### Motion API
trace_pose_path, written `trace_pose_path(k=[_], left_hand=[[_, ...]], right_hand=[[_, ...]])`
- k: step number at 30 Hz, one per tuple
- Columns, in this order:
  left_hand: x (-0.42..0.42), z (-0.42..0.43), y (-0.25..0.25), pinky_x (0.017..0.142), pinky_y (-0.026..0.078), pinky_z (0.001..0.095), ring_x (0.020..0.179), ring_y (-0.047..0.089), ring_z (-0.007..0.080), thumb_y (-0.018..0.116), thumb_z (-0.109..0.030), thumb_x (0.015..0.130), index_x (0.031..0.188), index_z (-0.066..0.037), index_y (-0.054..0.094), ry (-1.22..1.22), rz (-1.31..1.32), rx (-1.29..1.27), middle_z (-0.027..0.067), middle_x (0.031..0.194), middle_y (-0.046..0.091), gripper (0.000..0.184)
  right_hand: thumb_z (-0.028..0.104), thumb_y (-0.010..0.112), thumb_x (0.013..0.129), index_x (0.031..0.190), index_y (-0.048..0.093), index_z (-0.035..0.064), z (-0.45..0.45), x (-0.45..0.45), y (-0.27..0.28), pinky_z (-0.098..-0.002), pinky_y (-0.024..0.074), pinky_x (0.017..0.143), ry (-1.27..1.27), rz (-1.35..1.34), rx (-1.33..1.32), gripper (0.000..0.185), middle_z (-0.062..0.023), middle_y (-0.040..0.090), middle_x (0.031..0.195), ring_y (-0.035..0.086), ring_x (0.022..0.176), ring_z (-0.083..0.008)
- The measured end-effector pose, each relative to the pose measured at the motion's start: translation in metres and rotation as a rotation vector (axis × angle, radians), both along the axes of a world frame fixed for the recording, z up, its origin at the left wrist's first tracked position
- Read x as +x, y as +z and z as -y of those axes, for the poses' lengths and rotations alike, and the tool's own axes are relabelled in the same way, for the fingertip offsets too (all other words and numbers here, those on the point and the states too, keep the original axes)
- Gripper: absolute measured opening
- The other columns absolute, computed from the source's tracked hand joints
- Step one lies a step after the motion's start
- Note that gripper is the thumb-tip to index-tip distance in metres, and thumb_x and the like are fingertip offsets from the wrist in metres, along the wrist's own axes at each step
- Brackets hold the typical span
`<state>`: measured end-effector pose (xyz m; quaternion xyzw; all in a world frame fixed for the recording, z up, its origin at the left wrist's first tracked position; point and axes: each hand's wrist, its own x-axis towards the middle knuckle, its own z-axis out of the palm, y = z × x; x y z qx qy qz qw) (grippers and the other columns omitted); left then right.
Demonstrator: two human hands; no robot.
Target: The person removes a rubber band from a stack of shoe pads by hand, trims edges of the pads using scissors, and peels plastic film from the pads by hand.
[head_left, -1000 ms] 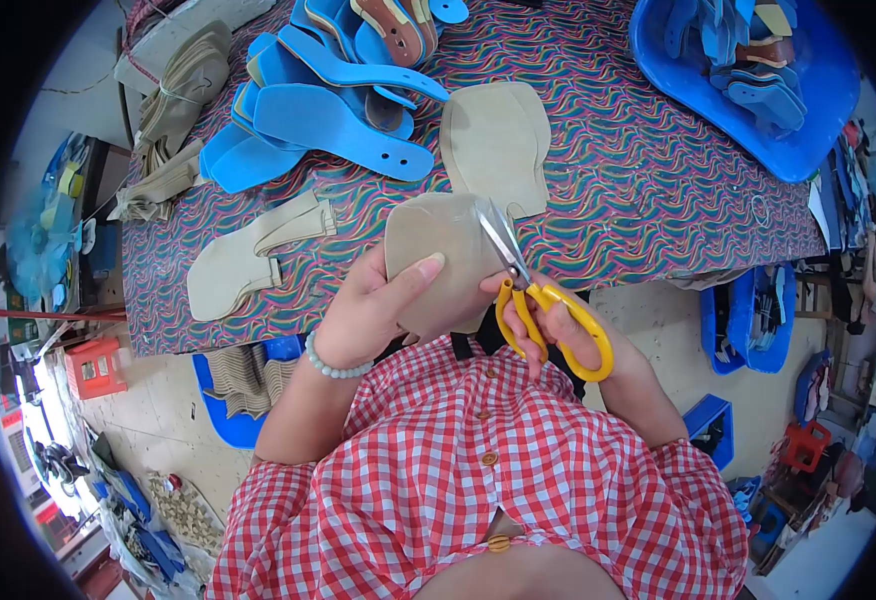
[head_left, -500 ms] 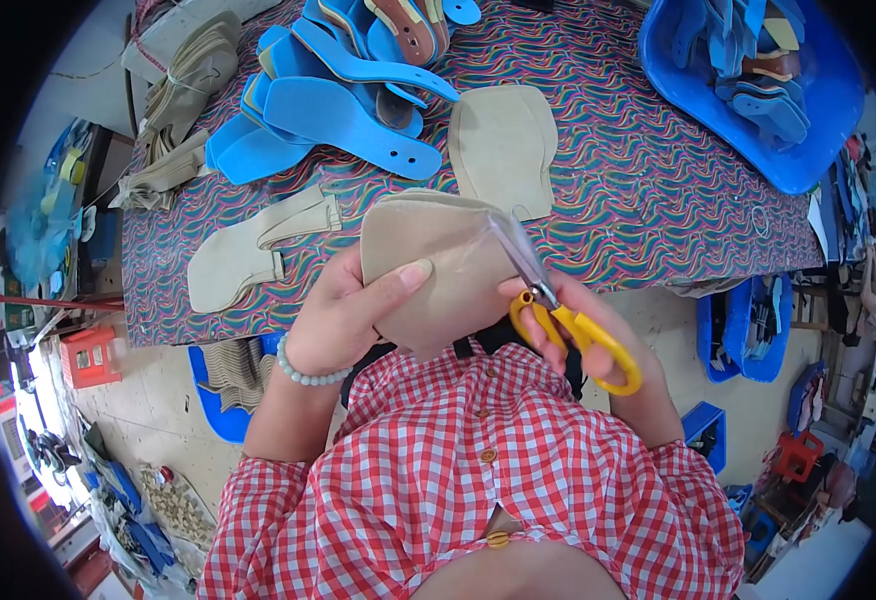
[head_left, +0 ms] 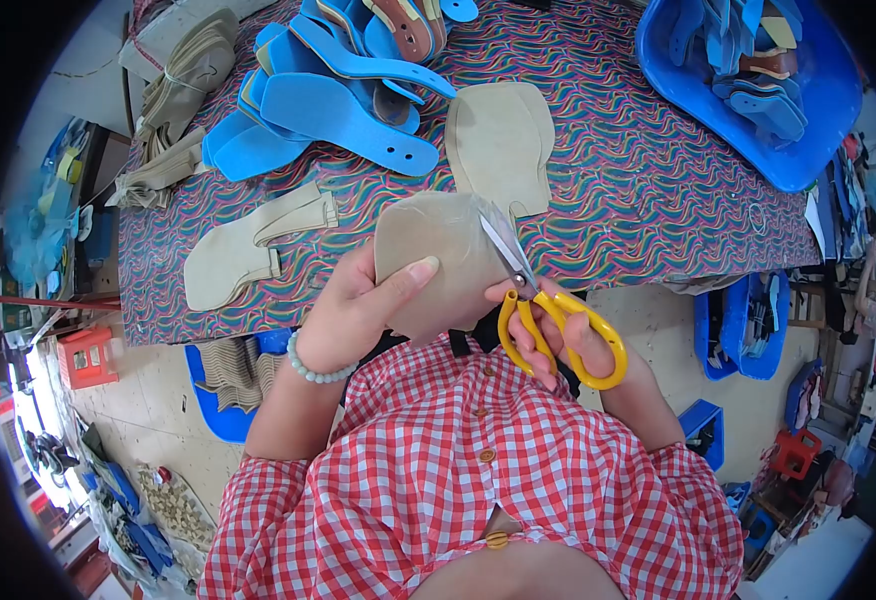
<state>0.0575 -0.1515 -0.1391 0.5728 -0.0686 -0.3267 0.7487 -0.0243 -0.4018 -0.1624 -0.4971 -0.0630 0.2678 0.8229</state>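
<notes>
My left hand [head_left: 353,305] pinches a beige sole-shaped piece [head_left: 438,250], thumb on top and the other fingers hidden beneath. A pair of yellow-handled scissors [head_left: 578,335] sits in my right hand [head_left: 568,335], fingers through the loops. Its blades are parted at the right edge of the piece; whether they touch it I cannot tell. Above, on the table, rests a stack of beige pieces [head_left: 498,140]. To the left lies another beige piece [head_left: 223,270] with folded strips beside it.
Blue insoles [head_left: 343,115] are heaped at the back of the patterned table [head_left: 648,200]. A blue basin [head_left: 818,110] of insoles stands at the right back. Bundled beige pieces [head_left: 188,75] lie at the left back. Blue bins [head_left: 748,330] and a red stool [head_left: 88,357] stand below.
The scissors' handles have spread and the blades have parted more. The beige piece has turned a little and now lies flatter. My left hand has shifted slightly to the right.
</notes>
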Motion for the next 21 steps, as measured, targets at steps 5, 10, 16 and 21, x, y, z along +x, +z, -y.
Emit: trace_pose_path(k=[5,10,16,21], left_hand=[[-0.004,0.004,-0.011,0.089,0.051,0.0313,0.106,0.062,0.0157,0.059,-0.013,0.098,0.131,0.003,0.053,-0.071,0.001,0.066,0.0094,0.118,0.064,0.038],[-0.009,-0.004,-0.025,0.094,0.05,0.0322,0.109,0.062,0.0163,0.061,-0.016,0.097,0.134,0.003,0.051,-0.09,-0.117,-0.063,0.0099,0.12,0.064,0.043],[0.021,0.001,-0.038,0.103,0.047,0.0389,0.121,0.058,0.0231,0.07,-0.011,0.089,0.141,0.004,0.042,-0.322,-0.357,-0.366,0.0116,0.129,0.059,0.061],[0.03,0.022,-0.074,0.102,0.047,0.0358,0.12,0.058,0.0192,0.073,-0.017,0.089,0.144,0.002,0.037,-0.516,-0.307,-0.555,0.01,0.132,0.057,0.069]], right_hand=[[0.069,0.047,0.092,0.144,0.034,-0.0023,-0.005,0.006,0.004,-0.019,0.0441,0.048,-0.091,0.114,-0.016,0.09,-0.0021,0.048,0.089,0.05,0.058,-0.006],[0.045,0.06,0.092,0.144,0.035,-0.0023,0.026,0.04,0.021,-0.0216,0.0474,0.054,-0.549,0.306,-0.004,0.074,-0.0048,0.056,0.097,0.055,0.068,-0.0085],[-0.005,0.065,0.084,0.146,0.036,0.006,-0.006,0.055,0.004,-0.0267,0.0462,0.089,-0.334,0.632,-0.427,0.069,-0.0175,0.055,0.138,0.056,0.091,-0.0104],[-0.002,0.069,0.081,0.135,0.052,0.0037,-0.008,0.066,0.032,-0.0273,0.0495,0.087,-0.126,0.592,-0.511,0.057,-0.0098,0.066,0.115,0.061,0.095,-0.0105]])
